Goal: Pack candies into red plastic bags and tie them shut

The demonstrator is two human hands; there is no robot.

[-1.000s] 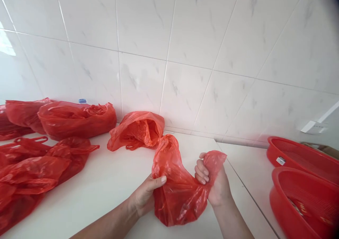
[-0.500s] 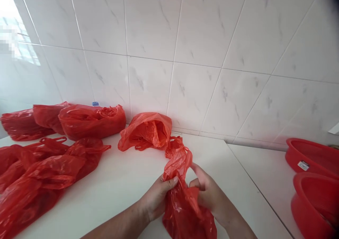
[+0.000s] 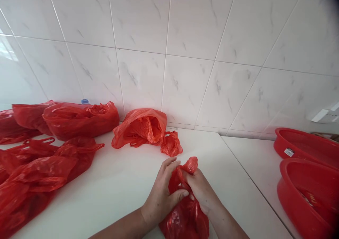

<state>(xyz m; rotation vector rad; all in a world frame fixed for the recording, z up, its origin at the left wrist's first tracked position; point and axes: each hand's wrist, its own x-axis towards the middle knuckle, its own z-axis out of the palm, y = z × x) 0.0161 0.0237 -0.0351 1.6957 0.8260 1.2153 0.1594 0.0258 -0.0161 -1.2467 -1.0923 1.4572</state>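
Observation:
A red plastic bag (image 3: 182,221) hangs at the near edge of the white table, its upper part bunched between my two hands. My left hand (image 3: 161,196) curves around the bag's left side, with its thumb lying across the front of the plastic. The gathered top is gripped in my right hand (image 3: 201,187), and a crumpled end sticks up above its thumb. Folds of plastic hide some of my fingertips. What the bag contains cannot be made out. Just beyond my hands lies a small crumpled red bag (image 3: 172,144).
An open-mouthed red bag (image 3: 140,127) rests by the tiled wall. Several filled red bags (image 3: 79,120) line the back left, and more red bags (image 3: 45,172) lie in front of them. Two red plastic basins (image 3: 287,182) stand on the right-hand surface, past a seam.
My hands have drawn the bag's top lower and nearer, away from the small crumpled bag behind. My left fingers have lifted and spread around the neck. The view has turned slightly right.

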